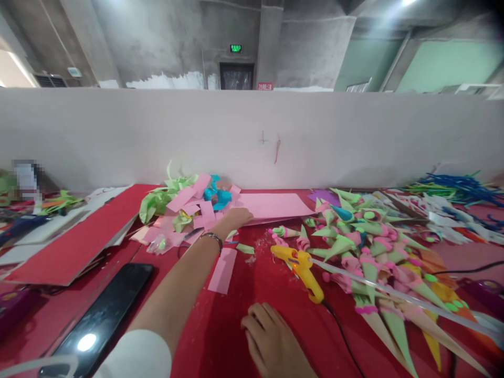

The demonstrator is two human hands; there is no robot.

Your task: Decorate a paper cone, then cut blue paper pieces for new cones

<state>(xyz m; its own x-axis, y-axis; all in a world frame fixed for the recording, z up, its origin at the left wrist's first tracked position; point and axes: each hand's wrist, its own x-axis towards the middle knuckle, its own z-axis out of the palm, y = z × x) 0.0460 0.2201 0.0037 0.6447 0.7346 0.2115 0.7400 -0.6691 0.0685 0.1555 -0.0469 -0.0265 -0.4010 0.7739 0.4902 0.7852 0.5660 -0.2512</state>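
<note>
My left hand reaches far forward and rests palm down on a pink foam sheet beside a heap of pink strips; its fingers lie flat and hold nothing. A bracelet sits on that wrist. My right hand lies near me on the red table, fingers loosely curled, nothing visible in it. A yellow glue gun with a clear glue stick lies just beyond the right hand. A loose pink strip lies between my arms.
Many pink-and-green foam cones cover the right side. Green and blue scraps pile at the back. A black phone and red sheet lie left. Blue stems lie far right. A white partition closes the back.
</note>
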